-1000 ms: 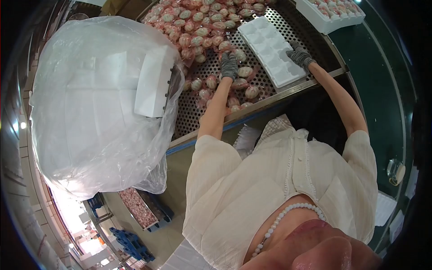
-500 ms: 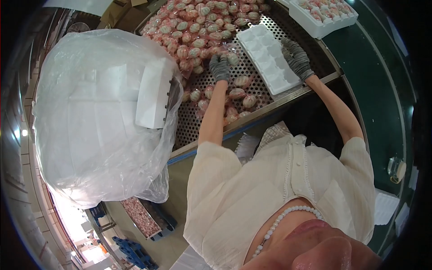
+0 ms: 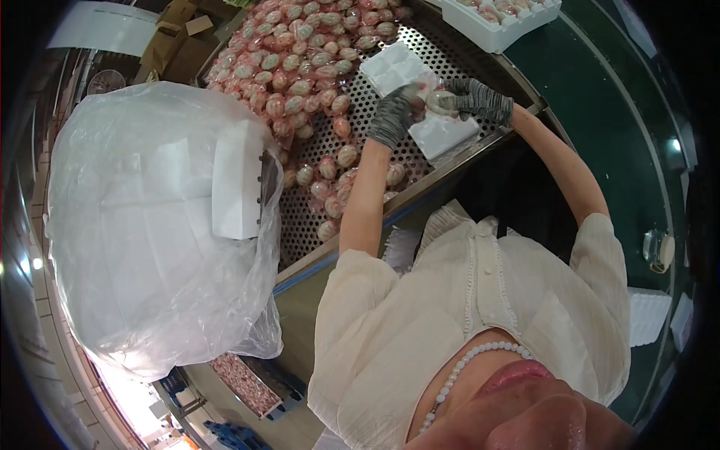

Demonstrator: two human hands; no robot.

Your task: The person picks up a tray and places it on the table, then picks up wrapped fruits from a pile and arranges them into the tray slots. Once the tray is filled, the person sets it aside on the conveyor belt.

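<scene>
Both my hands wear grey knitted gloves and meet above a white foam tray (image 3: pixel 442 138) with moulded hollows. Between them is a round, pale item in clear and pinkish wrap (image 3: pixel 442 103), perhaps a fruit. My right hand (image 3: pixel 474 100) grips it from the right, fingers curled round it. My left hand (image 3: pixel 395 115) closes on its left side, its fingertips partly blurred. Similar pink-wrapped round items (image 3: pixel 328 166) lie loose to the left of my left hand. The hands hide the tray's middle.
A heap of wrapped round items (image 3: pixel 289 56) covers the far left of the perforated metal table (image 3: pixel 304 217). A filled white foam box (image 3: pixel 499 22) stands at the far right, by a green surface (image 3: pixel 592 97). A large plastic bag of white foam trays (image 3: pixel 150 225) bulks at left.
My left hand has moved right from the loose items to the tray, bringing a wrapped item. My right hand has left the tray's right edge and now grips that item. The view has shifted slightly.
</scene>
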